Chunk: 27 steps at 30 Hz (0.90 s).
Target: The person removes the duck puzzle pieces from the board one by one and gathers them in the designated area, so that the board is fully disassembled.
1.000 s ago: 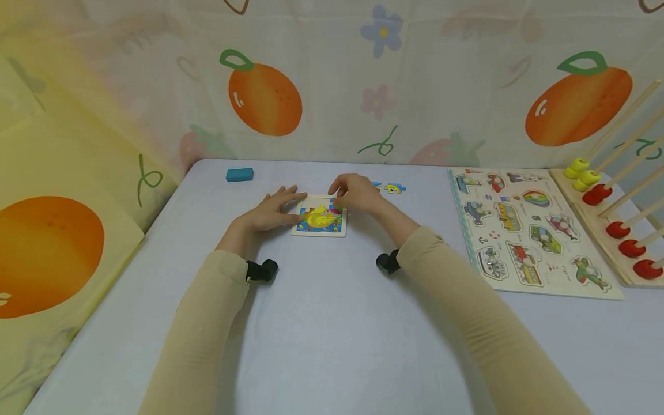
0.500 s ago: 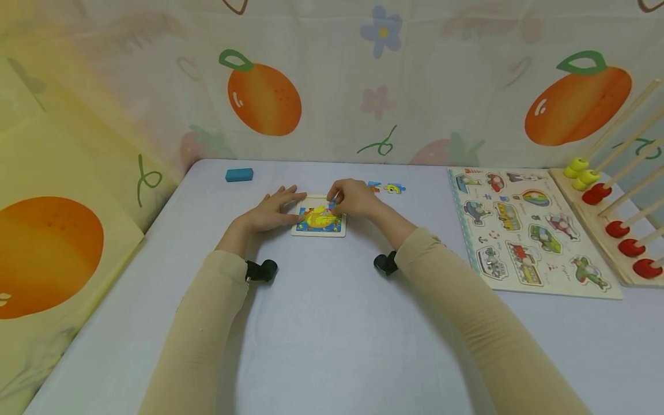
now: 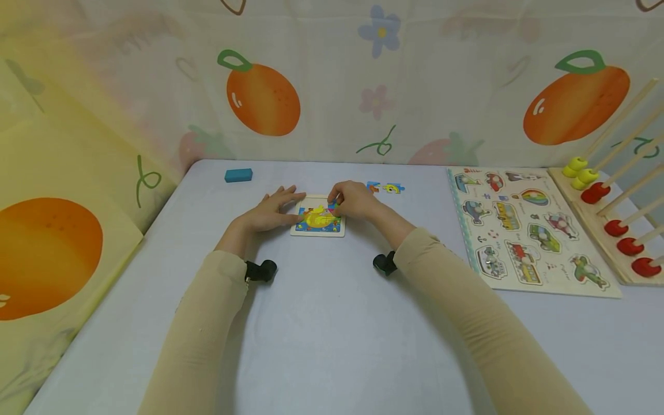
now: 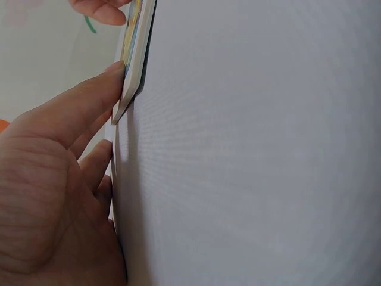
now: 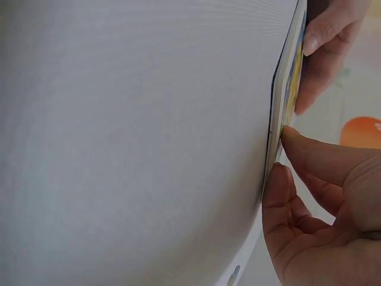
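A small jigsaw puzzle (image 3: 316, 220) with a yellow duck-like picture lies in a pale tray frame (image 3: 317, 234) on the table. My left hand (image 3: 267, 212) rests at the tray's left side, fingers spread and thumb on its edge. In the left wrist view, the thumb (image 4: 95, 95) touches the tray's corner. At the upper right corner of the puzzle, my right hand (image 3: 353, 199) pinches a small blue puzzle piece (image 3: 332, 204), mostly hidden by the fingers. Two loose puzzle pieces, one orange and blue (image 3: 373, 187), one yellow and blue (image 3: 394, 188), lie behind the right hand.
A teal block (image 3: 238, 175) sits at the back left of the white-covered table (image 3: 321, 334). On the right lie a vehicle picture board (image 3: 510, 230) and a wooden bead rack (image 3: 596, 213) with upright rods. A fruit-print curtain (image 3: 332, 86) hangs behind.
The right hand has shifted slightly down and left over the puzzle's upper right corner, uncovering more of the loose pieces. The left hand has stayed in place.
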Motion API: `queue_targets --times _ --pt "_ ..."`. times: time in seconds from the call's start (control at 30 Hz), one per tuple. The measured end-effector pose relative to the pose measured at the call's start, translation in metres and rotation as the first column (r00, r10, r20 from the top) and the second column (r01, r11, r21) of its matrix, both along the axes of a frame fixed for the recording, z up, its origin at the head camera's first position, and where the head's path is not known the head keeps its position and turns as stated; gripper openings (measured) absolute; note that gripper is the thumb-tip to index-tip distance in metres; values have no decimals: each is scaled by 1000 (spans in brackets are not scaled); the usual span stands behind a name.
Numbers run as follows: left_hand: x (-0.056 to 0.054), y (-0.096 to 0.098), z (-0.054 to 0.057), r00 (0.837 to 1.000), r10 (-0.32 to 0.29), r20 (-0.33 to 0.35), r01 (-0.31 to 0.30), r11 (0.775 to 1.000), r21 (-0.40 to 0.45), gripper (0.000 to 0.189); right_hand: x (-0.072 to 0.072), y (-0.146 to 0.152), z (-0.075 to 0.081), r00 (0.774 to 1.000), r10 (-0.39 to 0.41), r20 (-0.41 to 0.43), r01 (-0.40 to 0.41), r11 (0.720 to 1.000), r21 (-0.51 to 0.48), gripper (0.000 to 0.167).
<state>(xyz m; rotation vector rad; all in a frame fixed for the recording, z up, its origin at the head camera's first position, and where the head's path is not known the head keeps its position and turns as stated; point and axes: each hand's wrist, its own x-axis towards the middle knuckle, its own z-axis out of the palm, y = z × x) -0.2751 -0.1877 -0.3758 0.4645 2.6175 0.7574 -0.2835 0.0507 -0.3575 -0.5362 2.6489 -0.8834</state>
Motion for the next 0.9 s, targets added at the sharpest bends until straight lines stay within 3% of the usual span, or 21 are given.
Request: queue_targets --times 0.43,0.9 --pt "1 0 1 1000 3 2 -3 1000 0 71 0 -1 0 1000 -7 28 6 1000 2 21" --pt "2 1 2 1000 -1 1 1 1000 0 71 0 1 0 998 3 -59 -1 1000 25 20"
